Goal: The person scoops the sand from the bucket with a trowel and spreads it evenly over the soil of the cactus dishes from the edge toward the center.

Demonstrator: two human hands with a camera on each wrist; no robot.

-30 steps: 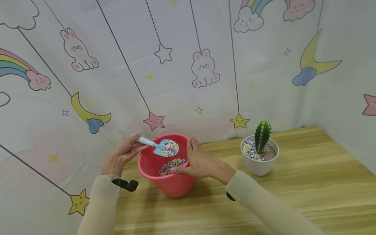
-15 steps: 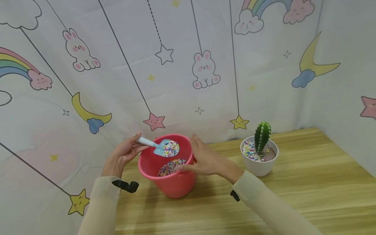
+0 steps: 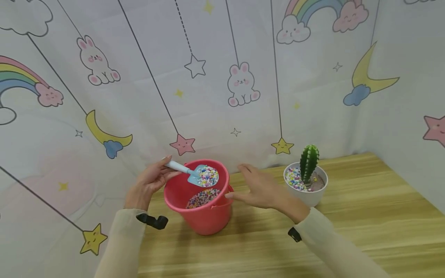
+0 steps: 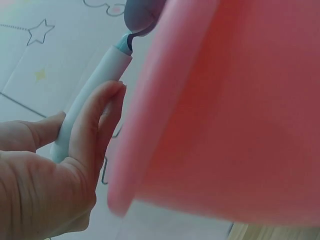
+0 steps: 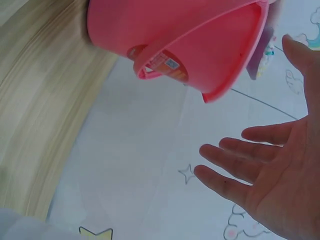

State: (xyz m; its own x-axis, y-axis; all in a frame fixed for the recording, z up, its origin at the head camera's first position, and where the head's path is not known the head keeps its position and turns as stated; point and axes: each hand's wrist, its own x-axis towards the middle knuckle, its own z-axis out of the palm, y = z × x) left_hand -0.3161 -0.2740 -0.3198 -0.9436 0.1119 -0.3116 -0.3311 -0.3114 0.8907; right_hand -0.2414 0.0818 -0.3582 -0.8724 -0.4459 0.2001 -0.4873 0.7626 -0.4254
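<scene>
My left hand (image 3: 151,181) pinches the white handle of a small toy shovel (image 3: 177,167) between thumb and fingers; the left wrist view shows that handle (image 4: 95,92) close beside the bucket's rim. The shovel's light blue blade carries a heap of multicolored pebbles (image 3: 208,176) above the mouth of a red bucket (image 3: 208,222). More small pebbles (image 3: 202,198) lie inside the bucket. To the bucket's right is my right hand (image 3: 264,189), fingers spread and holding nothing; in the right wrist view a gap separates its fingers (image 5: 230,162) from the bucket (image 5: 200,50).
A white pot (image 3: 307,197) with a green cactus (image 3: 309,164) stands right of the bucket. Pebbles cover the left part of its soil, while brown soil shows at the right. Behind the wooden table (image 3: 365,216) hangs a printed cloth (image 3: 215,119).
My right hand has come off the bucket's rim and moved right, toward the cactus pot. The loaded shovel in my left hand has shifted slightly right over the bucket.
</scene>
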